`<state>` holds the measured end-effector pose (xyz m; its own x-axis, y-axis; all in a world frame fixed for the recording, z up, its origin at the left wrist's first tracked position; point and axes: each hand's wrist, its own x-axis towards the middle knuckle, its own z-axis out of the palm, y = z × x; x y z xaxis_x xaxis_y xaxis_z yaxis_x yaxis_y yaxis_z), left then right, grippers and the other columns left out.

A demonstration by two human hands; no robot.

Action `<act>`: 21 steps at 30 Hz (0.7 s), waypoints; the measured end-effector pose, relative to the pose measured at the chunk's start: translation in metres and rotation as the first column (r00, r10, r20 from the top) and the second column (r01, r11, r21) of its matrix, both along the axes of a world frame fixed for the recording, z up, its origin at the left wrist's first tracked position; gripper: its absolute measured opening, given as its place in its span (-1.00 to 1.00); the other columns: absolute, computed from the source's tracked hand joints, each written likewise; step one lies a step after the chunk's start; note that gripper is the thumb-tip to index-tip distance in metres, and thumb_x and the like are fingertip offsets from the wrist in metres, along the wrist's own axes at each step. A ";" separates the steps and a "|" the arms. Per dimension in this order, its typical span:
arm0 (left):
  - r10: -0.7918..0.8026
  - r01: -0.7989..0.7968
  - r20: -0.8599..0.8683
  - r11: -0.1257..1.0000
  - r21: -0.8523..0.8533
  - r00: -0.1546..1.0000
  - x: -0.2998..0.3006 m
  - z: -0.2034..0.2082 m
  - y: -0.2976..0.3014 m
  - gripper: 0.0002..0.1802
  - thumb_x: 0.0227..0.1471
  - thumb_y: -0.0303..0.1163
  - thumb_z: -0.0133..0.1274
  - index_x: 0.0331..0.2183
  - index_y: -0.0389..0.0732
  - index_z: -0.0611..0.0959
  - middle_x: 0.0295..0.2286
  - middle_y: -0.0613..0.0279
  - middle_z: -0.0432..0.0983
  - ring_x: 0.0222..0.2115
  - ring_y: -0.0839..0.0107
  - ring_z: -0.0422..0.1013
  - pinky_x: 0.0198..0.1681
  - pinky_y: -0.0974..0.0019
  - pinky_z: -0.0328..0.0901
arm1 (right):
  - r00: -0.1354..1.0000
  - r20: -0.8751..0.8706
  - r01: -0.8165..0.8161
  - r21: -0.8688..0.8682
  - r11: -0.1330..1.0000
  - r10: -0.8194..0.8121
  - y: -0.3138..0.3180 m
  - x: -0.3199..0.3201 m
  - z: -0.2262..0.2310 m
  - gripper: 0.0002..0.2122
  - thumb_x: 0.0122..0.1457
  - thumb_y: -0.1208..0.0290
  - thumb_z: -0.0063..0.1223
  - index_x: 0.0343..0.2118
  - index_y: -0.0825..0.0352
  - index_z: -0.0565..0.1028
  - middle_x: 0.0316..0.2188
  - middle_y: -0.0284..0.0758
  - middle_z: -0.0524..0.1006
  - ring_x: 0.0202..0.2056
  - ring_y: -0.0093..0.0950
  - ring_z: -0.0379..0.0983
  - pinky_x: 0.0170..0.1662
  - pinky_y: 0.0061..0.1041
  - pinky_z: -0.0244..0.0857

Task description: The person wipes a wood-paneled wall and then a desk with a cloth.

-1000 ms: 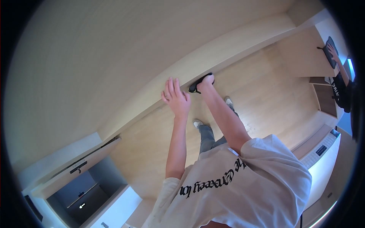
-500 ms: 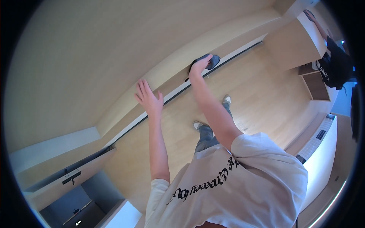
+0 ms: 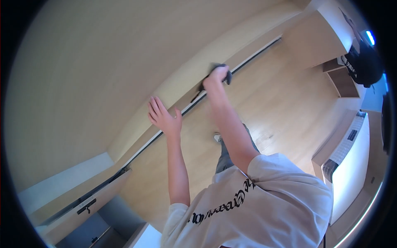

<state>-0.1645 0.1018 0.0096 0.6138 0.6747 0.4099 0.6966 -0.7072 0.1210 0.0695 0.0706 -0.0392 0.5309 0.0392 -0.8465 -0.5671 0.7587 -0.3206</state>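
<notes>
My right hand (image 3: 216, 77) is closed around a dark grey cloth (image 3: 229, 77), bunched and blurred by motion. It is at the front edge of a long pale wooden surface (image 3: 124, 74), above a narrow white strip with a black edge. To its left, my left hand (image 3: 164, 119) rests with spread fingers on that surface's lighter border, holding nothing. Both forearms reach up from below, the right one across the view of my legs. How firmly the cloth touches the wood cannot be made out.
Beneath lies a wood-look floor (image 3: 281, 91), with one of my shoes (image 3: 217, 137) showing. A panel with a black handle (image 3: 86, 206) stands at lower left beside a grey compartment. At right are a white mattress (image 3: 351, 165), a wooden cabinet (image 3: 318, 41) and another person in black (image 3: 366, 62).
My right hand has turned and shifted slightly nearer along the edge with the cloth. My left hand keeps its spread pose on the border. The whole view has shifted a little.
</notes>
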 end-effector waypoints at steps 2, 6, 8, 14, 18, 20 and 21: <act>-0.008 0.008 -0.007 1.000 -0.019 1.000 0.004 0.004 -0.002 -0.10 -0.18 -0.22 0.11 0.20 -0.28 0.23 0.23 0.04 0.09 0.24 0.02 0.02 0.22 -0.11 -0.10 | 0.994 0.073 0.068 0.213 0.975 -0.085 -0.017 0.018 -0.035 -0.42 0.25 -0.06 -0.38 0.12 0.34 0.31 0.15 -0.20 0.34 0.13 -0.24 0.27 0.21 -0.32 0.12; 0.012 -0.013 -0.037 1.000 -0.027 0.999 0.003 0.009 -0.002 -0.11 -0.19 -0.26 0.08 0.21 -0.29 0.22 0.24 0.04 0.07 0.24 0.03 0.00 0.22 -0.12 -0.12 | 0.993 0.046 -0.113 0.196 0.974 0.105 -0.034 0.025 -0.066 -0.51 0.25 0.13 -0.43 0.09 0.31 0.37 0.13 -0.20 0.37 0.12 -0.20 0.28 0.21 -0.21 0.12; 0.019 -0.021 -0.043 0.999 -0.036 0.999 0.003 0.009 -0.002 -0.10 -0.20 -0.26 0.07 0.21 -0.28 0.21 0.24 0.04 0.07 0.25 0.04 0.00 0.22 -0.12 -0.12 | 0.988 0.055 -0.154 0.194 0.969 0.146 -0.031 0.020 -0.065 -0.53 0.24 0.19 -0.41 0.10 0.31 0.37 0.13 -0.21 0.38 0.12 -0.20 0.29 0.22 -0.18 0.12; -0.063 0.184 0.492 0.962 -0.201 0.868 -0.003 0.011 -0.008 -0.56 -0.05 -0.52 0.00 -0.04 -0.25 0.52 0.00 0.09 0.42 0.10 0.09 0.24 0.19 0.03 0.03 | 0.971 0.048 -0.239 0.286 0.928 0.235 -0.020 -0.009 -0.031 -0.59 0.26 0.19 -0.42 -0.08 0.30 0.46 -0.04 -0.25 0.51 0.01 -0.29 0.40 0.14 -0.28 0.23; 0.338 0.133 0.658 0.820 -0.557 0.673 0.004 -0.010 -0.076 -0.79 0.15 -0.47 -0.10 -0.19 -0.25 0.57 -0.29 0.17 0.55 -0.23 0.28 0.46 -0.15 0.30 0.31 | 0.938 0.018 -0.332 0.321 0.887 0.345 -0.028 -0.025 0.010 -0.64 0.25 0.22 -0.39 -0.16 0.29 0.47 -0.10 -0.25 0.52 -0.04 -0.28 0.41 0.13 -0.29 0.24; 0.560 0.358 0.639 0.535 -0.765 0.528 0.032 -0.038 -0.102 -0.82 0.19 -0.42 -0.10 -0.24 -0.23 0.57 -0.32 0.26 0.55 -0.28 0.46 0.44 -0.24 0.38 0.30 | 0.877 -0.033 -0.452 0.287 0.845 0.480 -0.034 -0.023 0.012 -0.66 0.24 0.23 -0.36 -0.15 0.28 0.46 -0.10 -0.25 0.52 -0.04 -0.27 0.41 0.13 -0.25 0.23; 0.667 0.447 0.540 0.329 -0.832 0.513 0.046 -0.054 -0.112 -0.81 0.16 -0.45 -0.11 -0.22 -0.24 0.56 -0.31 0.23 0.54 -0.28 0.45 0.44 -0.22 0.37 0.32 | 0.819 -0.076 -0.527 0.293 0.798 0.568 -0.039 -0.021 0.013 -0.66 0.23 0.23 -0.35 -0.14 0.27 0.46 -0.10 -0.25 0.51 -0.03 -0.27 0.40 0.13 -0.22 0.23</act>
<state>-0.1185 -0.0097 -0.0444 0.3159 0.9057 -0.2827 -0.0473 0.3127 0.9487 0.0488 0.0315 -0.0262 0.2221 0.5028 -0.8354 -0.9369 0.3472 -0.0401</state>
